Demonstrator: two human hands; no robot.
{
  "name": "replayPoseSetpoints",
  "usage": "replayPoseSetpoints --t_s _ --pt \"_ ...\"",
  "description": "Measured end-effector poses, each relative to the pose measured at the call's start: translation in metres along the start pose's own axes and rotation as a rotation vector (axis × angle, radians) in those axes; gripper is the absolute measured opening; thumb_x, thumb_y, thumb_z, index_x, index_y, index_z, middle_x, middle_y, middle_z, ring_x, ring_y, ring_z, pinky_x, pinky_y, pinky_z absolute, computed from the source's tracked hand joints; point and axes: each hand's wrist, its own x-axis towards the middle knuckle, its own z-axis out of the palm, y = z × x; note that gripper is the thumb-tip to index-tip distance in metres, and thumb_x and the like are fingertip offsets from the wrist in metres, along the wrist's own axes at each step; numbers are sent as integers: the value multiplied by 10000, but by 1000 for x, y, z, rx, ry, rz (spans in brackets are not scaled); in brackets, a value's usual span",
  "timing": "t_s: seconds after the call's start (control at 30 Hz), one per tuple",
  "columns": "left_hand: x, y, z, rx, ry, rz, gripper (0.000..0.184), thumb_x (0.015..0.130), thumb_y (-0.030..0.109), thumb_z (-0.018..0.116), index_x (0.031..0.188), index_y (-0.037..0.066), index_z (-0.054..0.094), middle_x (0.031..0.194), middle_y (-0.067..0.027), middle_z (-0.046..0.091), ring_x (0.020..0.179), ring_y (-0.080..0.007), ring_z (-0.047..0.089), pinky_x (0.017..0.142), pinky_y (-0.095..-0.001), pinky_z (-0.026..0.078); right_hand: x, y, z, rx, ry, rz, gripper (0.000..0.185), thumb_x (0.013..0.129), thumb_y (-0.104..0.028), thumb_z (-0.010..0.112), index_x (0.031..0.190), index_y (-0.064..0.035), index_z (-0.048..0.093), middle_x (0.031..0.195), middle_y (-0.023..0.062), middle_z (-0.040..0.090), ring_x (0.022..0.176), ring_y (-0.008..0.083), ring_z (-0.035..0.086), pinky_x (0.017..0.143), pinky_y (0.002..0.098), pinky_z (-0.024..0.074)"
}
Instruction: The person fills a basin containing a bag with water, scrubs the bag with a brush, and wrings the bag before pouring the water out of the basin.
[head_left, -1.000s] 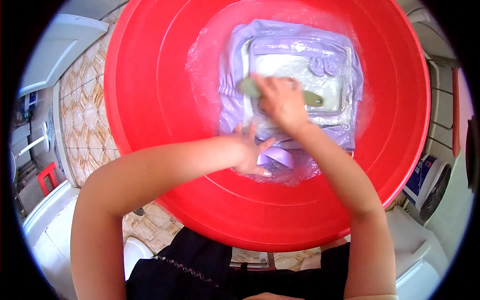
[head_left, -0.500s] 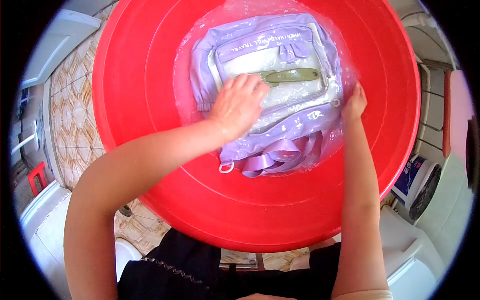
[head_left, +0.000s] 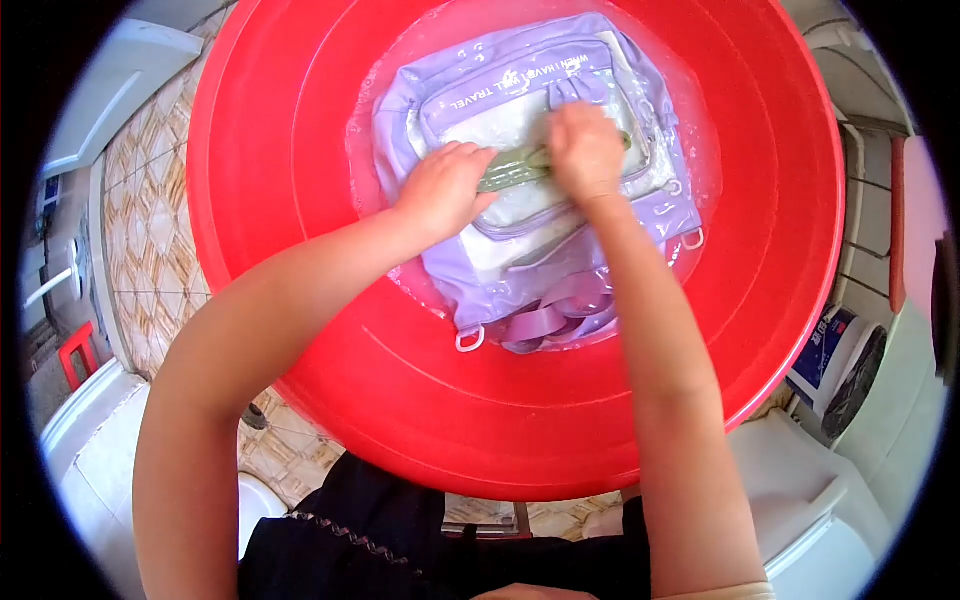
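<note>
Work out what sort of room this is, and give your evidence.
Probably a bathroom or washroom: the big red tub holding water and a wet bag, and the tiled floor suggest it.

1 blue/wht bucket (head_left: 832, 362) R, tiled flr (head_left: 150, 230) L

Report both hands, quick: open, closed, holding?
Left hand: fingers at the head end of the green brush; whether they grip cannot be told.
Right hand: closed, holding the brush's handle.
</note>
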Motion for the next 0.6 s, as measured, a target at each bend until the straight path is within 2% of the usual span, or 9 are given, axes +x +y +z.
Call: replayPoseSetpoints --t_s 0.07,0.27,0.33,0.37,0.4,0.43,0.47,0.5,0.6 --pt "3 -1 1 15 13 17 463 716 138 704 1128 -5 549 1014 -171 581 988 -338 539 868 -403 440 -4 48 -8 -115 165 2 191 832 -224 561 787 -41 589 883 139 569 820 333 542 713 404 445" --pt "0 -1 -1 32 0 -20 459 716 119 692 1135 1 547 1003 -162 579 991 -337 538 874 -406 439 -10 123 -44 -12 142 68 208 856 -152 562 1010 -13 575 994 159 570 920 326 548 816 424 444" --pt "-1 -2 2 37 6 -26 465 718 127 692 1141 5 544 1003 -161 577 996 -336 536 873 -406 440 -20 143 -26 255 594 739 289 894 -167 539 1122 11 543 1045 155 580 949 294 559 861 411 444" --pt "-1 -2 2 40 11 -31 471 720 136 692 1148 10 542 1003 -160 576 1001 -335 534 873 -406 440 -27 159 -7 715 759 1024 303 923 -201 523 1124 23 556 1047 138 592 933 259 574 854 375 465" --pt "-1 -1 2 41 10 -30 471 720 136 692 1148 10 542 1003 -160 576 1001 -335 534 873 -406 440 -26 157 -11 715 760 1026 303 923 -201 523 1124 23 556 1047 138 592 933 259 574 854 375 465" --pt "-2 -1 2 53 4 -32 473 725 152 690 1151 14 540 1003 -160 575 1001 -336 534 871 -405 442 -25 157 -18 1401 774 1001 285 926 -203 522 1093 23 566 1014 126 602 915 253 581 845 366 474" --pt "-2 1 2 63 0 -33 475 730 168 689 1155 17 538 1003 -160 575 1001 -336 534 869 -404 444 -23 157 -25 2089 726 887 270 929 -205 522 1062 24 577 981 114 612 897 247 587 836 356 483" --pt "-3 2 3 60 0 -30 475 730 168 689 1155 17 538 1003 -160 575 1001 -336 534 869 -404 444 -12 145 -23 2111 560 635 286 933 -261 511 1015 2 588 925 97 617 856 217 585 846 349 483" --pt "-1 5 -1 76 -14 -50 468 742 201 687 1147 15 542 1001 -154 570 1000 -335 531 893 -409 427 0 43 -35 1172 -153 429 167 840 -157 565 947 -49 633 891 76 628 832 197 590 797 358 471"
